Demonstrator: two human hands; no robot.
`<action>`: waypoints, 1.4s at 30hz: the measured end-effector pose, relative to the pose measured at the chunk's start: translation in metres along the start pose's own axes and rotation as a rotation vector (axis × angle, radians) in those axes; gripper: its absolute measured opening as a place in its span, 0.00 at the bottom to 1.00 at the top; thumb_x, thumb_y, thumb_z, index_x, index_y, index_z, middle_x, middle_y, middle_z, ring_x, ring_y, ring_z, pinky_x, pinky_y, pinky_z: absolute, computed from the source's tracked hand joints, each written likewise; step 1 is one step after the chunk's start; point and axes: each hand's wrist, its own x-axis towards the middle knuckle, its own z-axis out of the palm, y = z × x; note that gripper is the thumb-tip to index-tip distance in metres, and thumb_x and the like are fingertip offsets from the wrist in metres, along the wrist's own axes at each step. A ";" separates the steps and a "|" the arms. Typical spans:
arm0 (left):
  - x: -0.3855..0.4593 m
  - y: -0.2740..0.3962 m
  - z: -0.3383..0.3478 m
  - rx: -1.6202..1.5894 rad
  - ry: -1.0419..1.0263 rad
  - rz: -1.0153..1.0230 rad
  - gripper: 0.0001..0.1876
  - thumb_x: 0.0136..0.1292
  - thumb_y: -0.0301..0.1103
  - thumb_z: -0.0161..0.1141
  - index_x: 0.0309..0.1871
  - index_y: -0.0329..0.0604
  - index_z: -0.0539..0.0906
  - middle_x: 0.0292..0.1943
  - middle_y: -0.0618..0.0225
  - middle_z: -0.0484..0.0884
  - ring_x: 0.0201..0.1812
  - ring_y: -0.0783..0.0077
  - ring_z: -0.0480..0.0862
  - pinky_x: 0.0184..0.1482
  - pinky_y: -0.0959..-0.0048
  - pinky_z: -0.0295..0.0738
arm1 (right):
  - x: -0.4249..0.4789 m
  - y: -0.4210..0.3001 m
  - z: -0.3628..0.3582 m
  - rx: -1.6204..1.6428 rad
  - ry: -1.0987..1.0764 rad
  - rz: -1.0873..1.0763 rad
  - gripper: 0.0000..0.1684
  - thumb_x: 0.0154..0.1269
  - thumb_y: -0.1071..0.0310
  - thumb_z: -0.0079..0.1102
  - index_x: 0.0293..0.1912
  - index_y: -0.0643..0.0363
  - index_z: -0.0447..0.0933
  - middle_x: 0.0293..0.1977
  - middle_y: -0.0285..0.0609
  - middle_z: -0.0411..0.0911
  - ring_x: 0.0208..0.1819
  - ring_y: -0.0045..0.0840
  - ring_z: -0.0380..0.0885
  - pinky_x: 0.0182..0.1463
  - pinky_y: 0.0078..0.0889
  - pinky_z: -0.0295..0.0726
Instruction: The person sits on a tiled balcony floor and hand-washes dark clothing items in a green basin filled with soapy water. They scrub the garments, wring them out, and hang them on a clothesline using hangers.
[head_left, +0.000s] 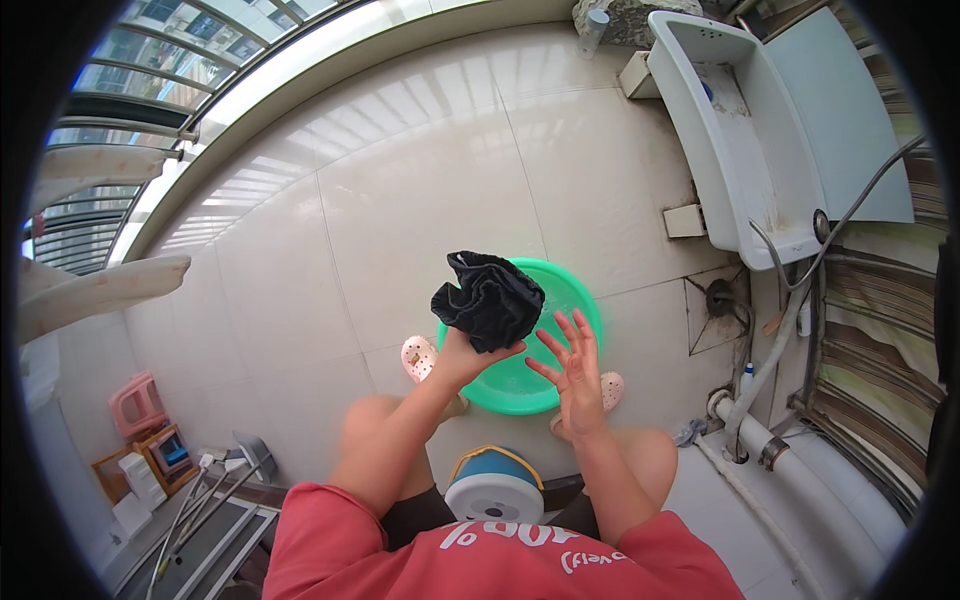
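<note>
A bunched black cloth (495, 300), seemingly a garment, is held up by my left hand (472, 356) over the rim of a round green plastic basin (536, 403). My fingers grip it from below, partly hidden by the folds. Shallow water with some suds shows inside the basin. To the right, my right hand (576, 375) hovers above the basin with its fingers spread, apart from the cloth and holding nothing. The basin stands on the tiled floor between my feet, which wear pink clogs (418, 357).
A white sink (780, 150) with a hose (862, 195) is at the right, above a floor drain (720, 295). A blue and white bucket (495, 487) sits between my legs. Left are a pink stool (139, 405) and metal poles (196, 517). A clear bottle (592, 34) stands at the far wall.
</note>
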 end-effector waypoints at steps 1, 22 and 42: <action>-0.005 0.007 0.002 0.073 -0.028 -0.016 0.35 0.48 0.38 0.79 0.59 0.40 0.75 0.54 0.66 0.80 0.54 0.70 0.79 0.56 0.71 0.74 | -0.002 -0.007 0.003 -0.016 -0.021 0.009 0.52 0.67 0.44 0.59 0.75 0.57 0.42 0.69 0.52 0.56 0.68 0.39 0.63 0.64 0.45 0.72; -0.276 0.366 0.017 -0.504 -0.081 0.113 0.44 0.53 0.24 0.72 0.72 0.46 0.60 0.64 0.65 0.71 0.67 0.70 0.70 0.71 0.65 0.62 | -0.197 -0.364 0.198 -0.494 -0.177 0.089 0.20 0.64 0.67 0.63 0.53 0.62 0.71 0.36 0.38 0.78 0.29 0.20 0.78 0.22 0.21 0.77; -0.441 0.549 -0.151 0.171 0.556 0.726 0.10 0.58 0.21 0.67 0.43 0.33 0.82 0.38 0.66 0.81 0.41 0.73 0.80 0.43 0.77 0.74 | -0.239 -0.467 0.404 -0.354 -0.413 -0.313 0.14 0.74 0.59 0.55 0.49 0.59 0.73 0.41 0.33 0.79 0.40 0.14 0.79 0.36 0.16 0.79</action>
